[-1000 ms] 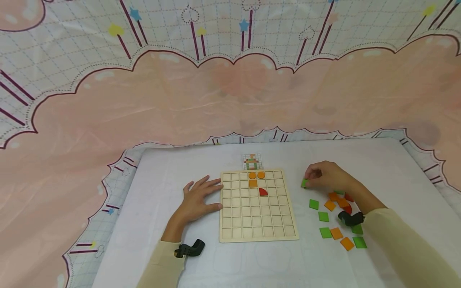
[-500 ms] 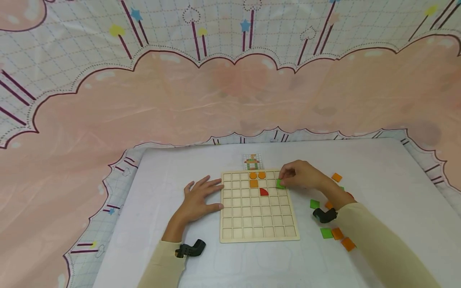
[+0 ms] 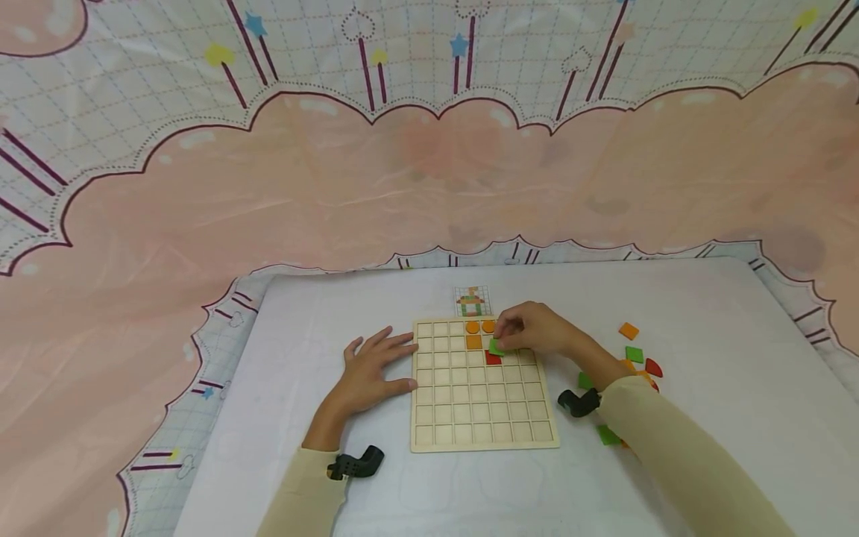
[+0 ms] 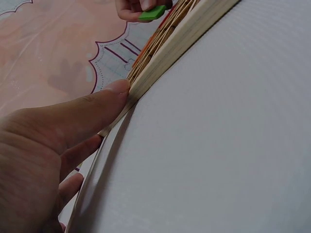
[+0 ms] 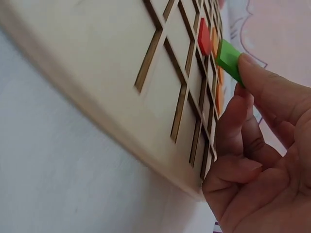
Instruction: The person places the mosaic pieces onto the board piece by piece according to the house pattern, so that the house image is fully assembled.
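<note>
A wooden grid board [image 3: 470, 410] lies on the white table. My left hand [image 3: 376, 371] is spread at its left edge, fingertips and thumb resting against the rim. Between the thumb and fingers of my right hand [image 3: 537, 328] a green square tile [image 5: 228, 59] is pinched, held over the upper part of the board. Just below it in the head view, a red quarter-circle tile [image 3: 493, 359] sits in a cell. Two orange round tiles [image 3: 473, 327] lie in the top row, the second partly behind my right fingers. An orange square tile [image 3: 473, 342] fills the cell under the first.
A small pattern card [image 3: 473, 300] lies behind the board. To the right, partly hidden by my right sleeve, are loose tiles: an orange square [image 3: 628, 330], a green square [image 3: 634, 354], a red piece [image 3: 654, 367] and several others. A patterned cloth [image 3: 429, 186] hangs behind the table.
My right hand has carried the green square tile leftward from beside the loose tiles to over the board, near the red tile. My left hand has stayed at the board's edge.
</note>
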Demonstrator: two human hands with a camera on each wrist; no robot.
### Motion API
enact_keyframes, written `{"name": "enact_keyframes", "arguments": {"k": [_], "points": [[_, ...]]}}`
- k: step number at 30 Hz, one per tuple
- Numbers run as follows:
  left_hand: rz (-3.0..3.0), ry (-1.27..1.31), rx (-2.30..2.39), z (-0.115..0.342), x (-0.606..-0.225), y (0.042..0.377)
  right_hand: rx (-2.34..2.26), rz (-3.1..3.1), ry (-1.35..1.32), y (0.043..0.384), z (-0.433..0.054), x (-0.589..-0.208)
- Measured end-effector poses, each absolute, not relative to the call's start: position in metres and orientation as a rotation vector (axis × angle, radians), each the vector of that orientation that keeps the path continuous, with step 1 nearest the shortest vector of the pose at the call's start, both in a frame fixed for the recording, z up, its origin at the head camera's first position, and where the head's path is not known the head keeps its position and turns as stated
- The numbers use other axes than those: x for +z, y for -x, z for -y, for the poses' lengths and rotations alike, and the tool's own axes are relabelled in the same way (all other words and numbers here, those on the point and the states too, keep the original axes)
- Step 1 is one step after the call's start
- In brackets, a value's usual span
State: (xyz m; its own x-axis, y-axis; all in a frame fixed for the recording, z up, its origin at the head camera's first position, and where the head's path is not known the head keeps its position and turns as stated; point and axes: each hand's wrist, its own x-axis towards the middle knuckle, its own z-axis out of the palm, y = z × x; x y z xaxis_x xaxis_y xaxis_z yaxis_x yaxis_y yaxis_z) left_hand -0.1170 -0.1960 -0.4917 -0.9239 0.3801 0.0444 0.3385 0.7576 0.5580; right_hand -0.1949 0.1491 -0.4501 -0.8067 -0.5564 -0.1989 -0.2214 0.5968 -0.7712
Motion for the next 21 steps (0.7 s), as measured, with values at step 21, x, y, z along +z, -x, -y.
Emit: {"name": "enact_keyframes", "arguments": {"k": [21], "points": [[-2.883, -0.580, 0.903, 0.195, -0.491, 0.117, -1.132, -2.361, 0.638, 0.189, -0.123, -0.452]]}}
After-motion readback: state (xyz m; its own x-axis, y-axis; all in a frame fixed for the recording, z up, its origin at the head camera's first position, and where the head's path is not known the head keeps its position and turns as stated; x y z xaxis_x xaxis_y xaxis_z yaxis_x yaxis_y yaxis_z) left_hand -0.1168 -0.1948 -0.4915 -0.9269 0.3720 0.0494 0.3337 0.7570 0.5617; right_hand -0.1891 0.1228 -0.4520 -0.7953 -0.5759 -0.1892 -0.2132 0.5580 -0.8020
